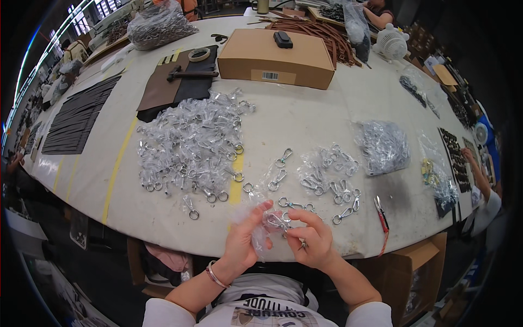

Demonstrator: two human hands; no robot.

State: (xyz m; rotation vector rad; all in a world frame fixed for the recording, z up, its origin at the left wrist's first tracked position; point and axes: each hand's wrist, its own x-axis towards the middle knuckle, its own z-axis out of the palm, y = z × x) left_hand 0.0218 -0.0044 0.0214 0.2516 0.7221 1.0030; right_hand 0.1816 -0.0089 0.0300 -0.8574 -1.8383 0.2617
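Centrally, at the near edge of a pale worktable (305,111), a person's two bare hands meet over a silver metal snap hook (277,220). The left hand (243,237) gathers a crinkled clear plastic sleeve (258,237) between thumb and fingers; exactly where its fingertips press is partly hidden by the film. The right hand (315,240) pinches the snap hook at its right end between thumb and forefinger, so the hook sits between the two hands, beside the plastic. A bracelet (217,275) circles the left wrist.

Beyond the left hand spreads a large heap of plastic-wrapped snap hooks with rings (188,143). Just past the right hand lies a loose cluster of unwrapped snap hooks (321,182), and farther right a packed clear bag (383,148). Red-handled cutters (382,215) lie near the table's edge, to the right of the right hand.

Toward the far side, a closed cardboard box (239,54) carries a small black device (283,39). To its left, a hammer (190,74) and a tape roll (199,54) rest on brown and black sheets (162,92). Dark strips (81,117) lie at far left.
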